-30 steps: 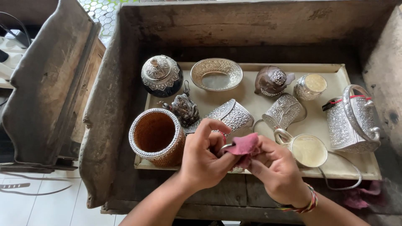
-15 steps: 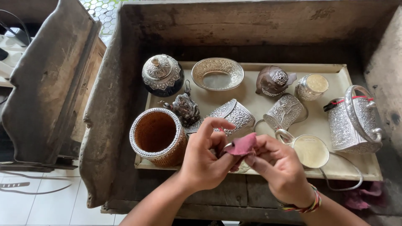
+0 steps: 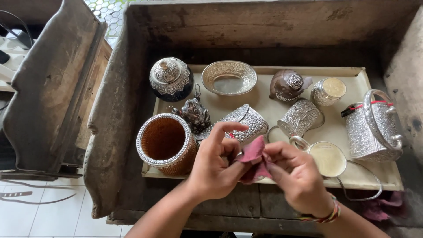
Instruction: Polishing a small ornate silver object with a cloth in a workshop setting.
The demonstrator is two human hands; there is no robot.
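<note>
Pinching a red cloth [image 3: 254, 155] between both hands, we hold it low over the front edge of the tray [image 3: 352, 77], our right hand [image 3: 297, 176] closed on it from the right and our left hand [image 3: 216, 165] gripping a small silver piece (mostly hidden by the cloth) against it, forefinger lifted. Just behind our fingers lies a silver purse [image 3: 246, 121], with a wicker cup [image 3: 165, 143] to the left and a mug [image 3: 324, 156] to the right. Farther back stand a lidded jar [image 3: 171, 79], an oval bowl [image 3: 229, 78] and a silver basket [image 3: 372, 125] at the far right.
</note>
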